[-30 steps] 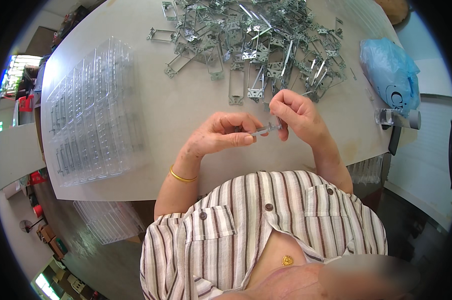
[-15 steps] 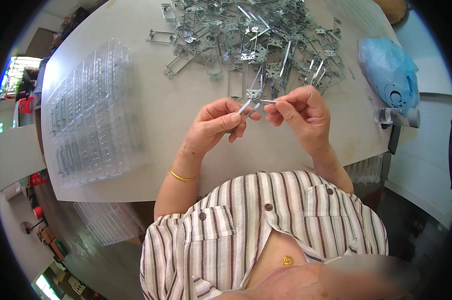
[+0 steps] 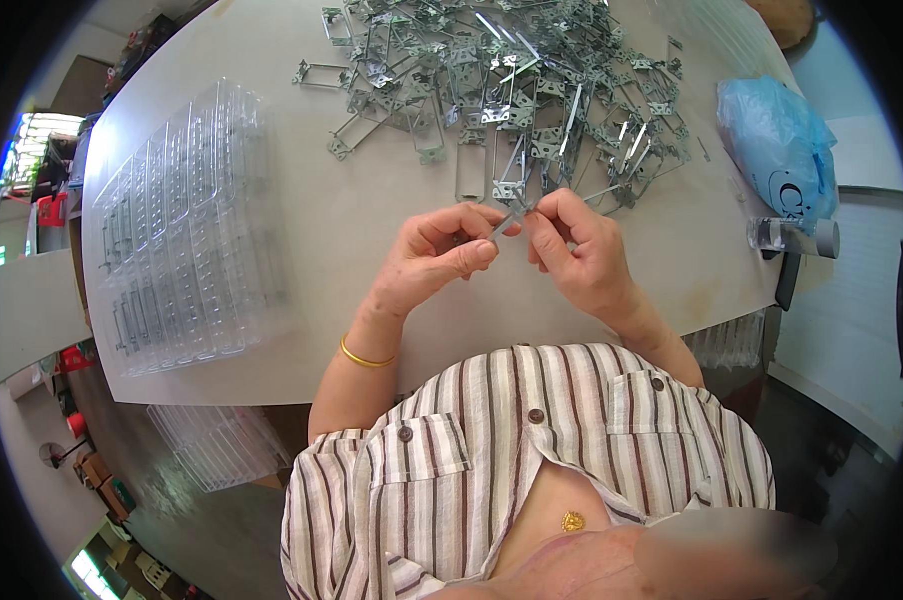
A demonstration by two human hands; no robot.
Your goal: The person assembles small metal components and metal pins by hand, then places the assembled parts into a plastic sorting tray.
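My left hand (image 3: 442, 250) pinches a thin metal bracket (image 3: 505, 226) between thumb and fingers, its narrow strip pointing up and to the right. Close beside it, my right hand (image 3: 579, 245) is closed, with thumb and forefinger pressed together at the bracket's far end. Whatever small part sits between those right fingertips is hidden. Just beyond both hands lies a heap of metal brackets (image 3: 512, 100), with rectangular wire-like frames and punched end plates; its nearest pieces lie right behind my fingertips.
Clear plastic trays (image 3: 187, 230) lie on the left of the white table (image 3: 322, 300), some slots holding metal parts. To the right are a blue plastic bag (image 3: 777, 140) and a clear cylindrical container (image 3: 792, 237). Another clear tray (image 3: 217, 445) sits below the table's left edge.
My right hand has moved left and slightly down, up against the bracket in my left hand. The thin pin that showed in the right fingertips is now out of sight.
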